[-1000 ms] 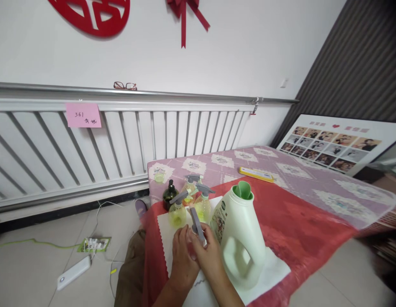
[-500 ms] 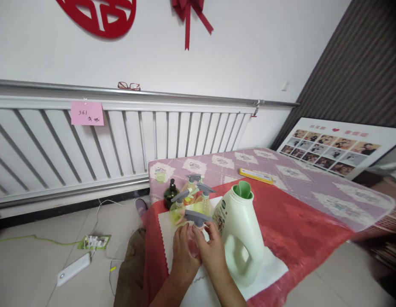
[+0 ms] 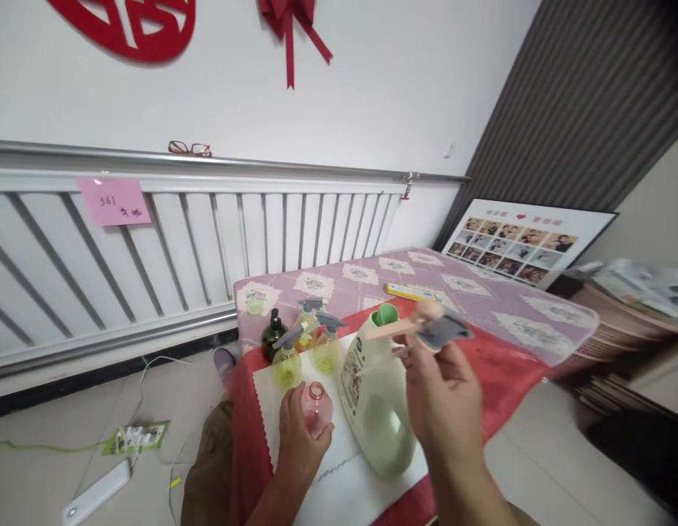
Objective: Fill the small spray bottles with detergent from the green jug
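My left hand [image 3: 300, 431] is closed round a small clear pink bottle [image 3: 317, 413], whose round mouth is uncovered. Raised to the right, my right hand [image 3: 443, 387] grips a grey spray head [image 3: 443, 332], blurred by motion; a pale tube-like part points left from it. Behind that hand stands a large pale green jug [image 3: 372, 409] with a green cap or scoop [image 3: 385, 315] in its mouth. Spray bottles with grey heads, among them a yellow-green spray bottle [image 3: 287, 369] and another spray bottle [image 3: 326, 351], stand beyond my left hand, beside a dark pump bottle [image 3: 273, 336].
A white cloth [image 3: 344, 467] lies over a red cover [image 3: 497, 380] on a patterned purple tablecloth [image 3: 366, 292]. Farther back are a yellow box [image 3: 410, 292] and a small pale green lid-like piece [image 3: 256, 305]. A radiator [image 3: 229, 241] runs along the wall. A power strip [image 3: 136, 437] with cables lies on the floor.
The grey spray head has come off the pink bottle. My right hand has carried it up and right, while my left hand keeps the bottle low. The view has turned right.
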Demonstrator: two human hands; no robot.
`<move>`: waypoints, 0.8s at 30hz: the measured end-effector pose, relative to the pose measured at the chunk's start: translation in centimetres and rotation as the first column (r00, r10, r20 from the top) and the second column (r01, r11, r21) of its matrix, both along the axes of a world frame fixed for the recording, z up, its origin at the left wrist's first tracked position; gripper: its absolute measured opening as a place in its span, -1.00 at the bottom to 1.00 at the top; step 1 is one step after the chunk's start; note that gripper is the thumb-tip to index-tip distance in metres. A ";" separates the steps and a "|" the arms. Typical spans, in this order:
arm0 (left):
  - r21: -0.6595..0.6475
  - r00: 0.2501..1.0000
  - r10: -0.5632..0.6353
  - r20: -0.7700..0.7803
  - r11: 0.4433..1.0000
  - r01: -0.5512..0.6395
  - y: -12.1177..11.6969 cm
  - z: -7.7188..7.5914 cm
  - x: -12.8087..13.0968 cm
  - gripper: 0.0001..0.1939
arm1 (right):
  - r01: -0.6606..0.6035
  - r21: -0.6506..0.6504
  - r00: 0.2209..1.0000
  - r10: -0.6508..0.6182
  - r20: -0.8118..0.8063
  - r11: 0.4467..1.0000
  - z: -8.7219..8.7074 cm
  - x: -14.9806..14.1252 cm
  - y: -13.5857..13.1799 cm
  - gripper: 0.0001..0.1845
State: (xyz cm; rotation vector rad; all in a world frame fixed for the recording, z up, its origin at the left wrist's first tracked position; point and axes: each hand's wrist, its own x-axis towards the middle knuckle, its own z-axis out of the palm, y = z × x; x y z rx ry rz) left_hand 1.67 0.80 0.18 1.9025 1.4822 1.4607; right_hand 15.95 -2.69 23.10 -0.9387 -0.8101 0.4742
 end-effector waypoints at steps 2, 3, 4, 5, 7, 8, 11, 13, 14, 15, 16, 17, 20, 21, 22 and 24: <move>0.010 1.000 -0.017 -0.009 1.000 0.017 0.2 -0.4 -0.2 -0.21 | 0.087 0.083 0.996 -0.085 -0.025 0.993 1.9 2.0 -0.4 -0.76; 0.016 1.000 -0.026 -0.011 1.000 0.026 0.3 -0.6 -0.3 -0.21 | 0.135 0.128 0.991 -0.132 -0.034 0.983 2.6 3.2 -0.4 -0.78; 0.019 0.999 -0.030 -0.010 0.999 0.030 0.4 -0.8 -0.3 -0.21 | 0.172 0.161 0.985 -0.168 -0.033 0.972 3.1 4.5 -0.3 -0.79; 0.021 1.000 -0.031 -0.008 0.999 0.031 0.4 -0.9 -0.3 -0.21 | 0.196 0.188 0.980 -0.198 -0.012 0.962 3.3 6.0 -0.2 -0.79; 0.034 1.000 -0.025 -0.005 0.999 0.025 0.5 -1.0 -0.3 -0.22 | 0.275 0.117 0.957 -0.283 0.064 0.954 2.9 9.2 0.5 -0.78; 0.051 1.000 -0.023 -0.006 0.998 0.023 0.5 -1.0 -0.3 -0.23 | 0.347 0.023 0.931 -0.348 0.115 0.937 2.2 10.8 0.9 -0.76; 0.100 1.000 -0.012 -0.001 0.995 0.012 0.4 -1.0 -0.1 -0.26 | 0.334 -0.191 0.935 -0.298 0.194 0.923 -1.2 14.7 2.3 -0.73; 0.109 1.000 -0.005 0.000 0.994 0.005 0.4 -1.2 -0.1 -0.27 | 0.290 -0.352 0.943 -0.203 0.264 0.890 -4.2 16.1 3.1 -0.71; 0.105 1.000 -0.007 -0.006 0.994 0.007 0.5 -1.3 -0.1 -0.27 | 0.266 -0.418 0.945 -0.149 0.291 0.869 -5.8 16.5 3.5 -0.71; 0.105 1.000 -0.008 -0.014 0.994 0.010 0.5 -1.5 -0.2 -0.26 | 0.237 -0.484 0.946 -0.086 0.313 0.842 -7.4 16.6 3.8 -0.70; 0.105 1.000 -0.012 -0.023 0.994 0.014 0.6 -1.6 -0.3 -0.25 | 0.208 -0.549 0.945 -0.021 0.327 0.810 -8.9 16.5 4.1 -0.69; 0.103 0.999 -0.019 -0.030 0.994 0.022 0.6 -1.7 -0.4 -0.24 | 0.188 -0.605 0.941 0.035 0.337 0.774 -10.4 16.4 4.3 -0.69; 0.082 0.999 -0.030 -0.032 0.996 0.032 0.8 -1.9 -0.7 -0.22 | 0.139 -0.719 0.922 0.175 0.345 0.681 -13.8 15.6 5.0 -0.78; 0.068 0.999 -0.034 -0.027 0.997 0.036 0.9 -1.8 -0.8 -0.22 | 0.133 -0.736 0.915 0.203 0.348 0.664 -14.6 15.4 5.1 -0.78; 0.047 0.999 -0.038 -0.020 0.998 0.039 0.9 -1.7 -0.9 -0.23 | 0.133 -0.742 0.909 0.217 0.355 0.657 -15.1 15.3 5.3 -0.76; 0.009 0.999 -0.044 0.003 0.999 0.044 0.8 -1.6 -0.9 -0.24 | 0.151 -0.725 0.901 0.208 0.381 0.672 -15.8 15.2 5.6 -0.70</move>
